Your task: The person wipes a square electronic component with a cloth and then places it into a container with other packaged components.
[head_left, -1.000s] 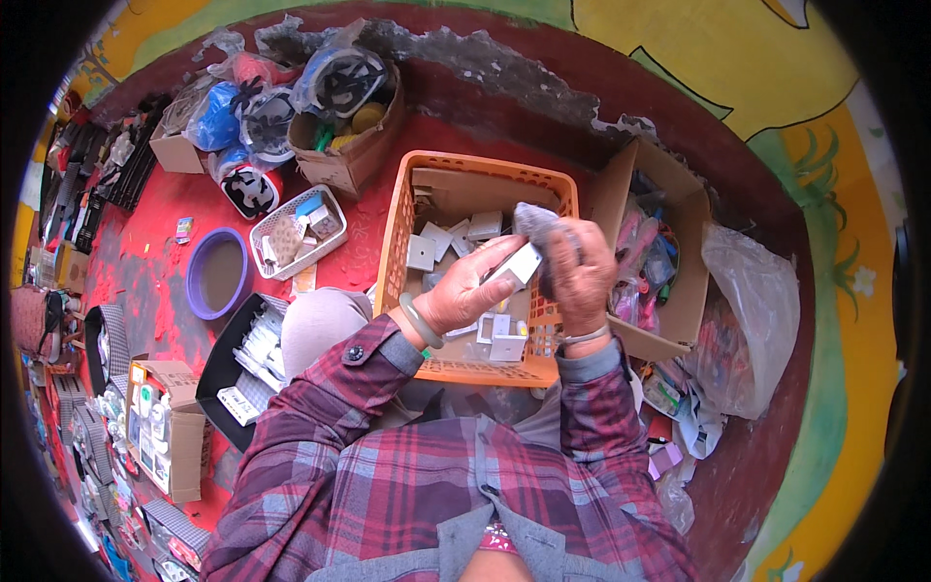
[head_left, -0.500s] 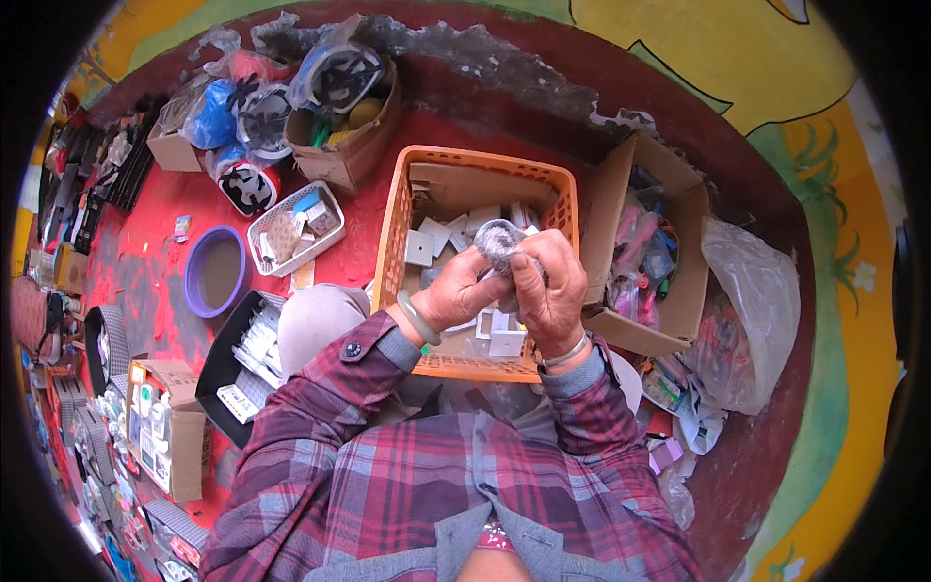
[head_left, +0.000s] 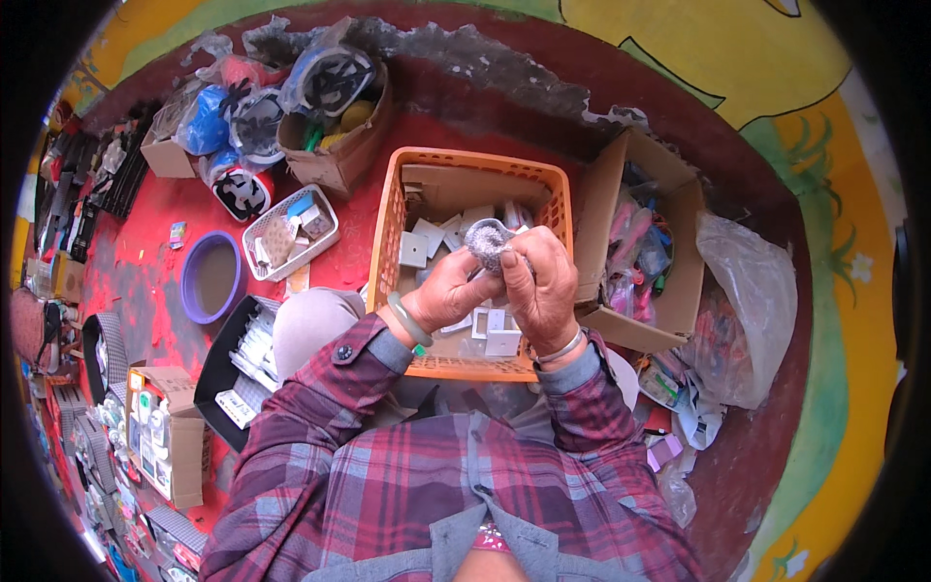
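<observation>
Between my two hands, above an orange plastic basket point(head_left: 386, 225), is a small grey mottled wad point(head_left: 488, 242) that looks like folded cloth. My left hand point(head_left: 454, 289), a pale bangle at its wrist, has its fingers closed on the wad from the lower left. Thumb and fingertips of my right hand point(head_left: 539, 286) pinch the right side of it. Inside the basket lie several white square plates point(head_left: 415, 249) and white frames, partly covered by my hands. A cardboard piece point(head_left: 451, 178) lines the basket's far side.
To the right stands an open carton point(head_left: 606, 194) of bagged items beside a clear plastic bag point(head_left: 752, 310). At the left are a small white basket point(head_left: 333, 236), a purple basin point(head_left: 185, 276) and a black tray point(head_left: 215, 373). Helmets point(head_left: 335, 78) and a filled carton point(head_left: 325, 170) sit behind.
The grey wad has turned in my fingers and now shows a rounder, coiled face. Both hands stay over the basket, still holding it.
</observation>
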{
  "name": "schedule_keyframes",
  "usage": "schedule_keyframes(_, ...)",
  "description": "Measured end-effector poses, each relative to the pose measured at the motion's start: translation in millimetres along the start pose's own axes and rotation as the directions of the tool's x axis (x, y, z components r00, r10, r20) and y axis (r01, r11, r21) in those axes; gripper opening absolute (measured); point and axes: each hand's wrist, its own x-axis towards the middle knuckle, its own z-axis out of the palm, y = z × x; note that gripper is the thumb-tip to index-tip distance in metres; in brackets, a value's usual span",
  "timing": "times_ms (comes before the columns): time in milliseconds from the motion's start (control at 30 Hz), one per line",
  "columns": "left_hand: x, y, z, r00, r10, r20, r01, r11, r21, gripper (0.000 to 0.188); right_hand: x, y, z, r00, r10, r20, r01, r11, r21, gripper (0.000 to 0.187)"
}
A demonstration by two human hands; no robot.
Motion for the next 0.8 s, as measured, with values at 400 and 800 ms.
schedule_keyframes(400, 13.8, 7.7, -9.9, 0.942, -0.215, -0.256, -0.111, 0.521, -0.846, 0.058, 3.3, 65.2, -24.2, 0.626, 0.779, -0.034, -0.433, 0.383, 0.816, 0.029)
schedule_keyframes(800, 5.6, -8.4, 12.9, 0.817, -0.399, -0.417, -0.075, 0.643, -0.762, 0.039, -14.1, 25.0, 38.9, 0.975, 0.051, 0.218, -0.03, 0.994, -0.101, 0.036)
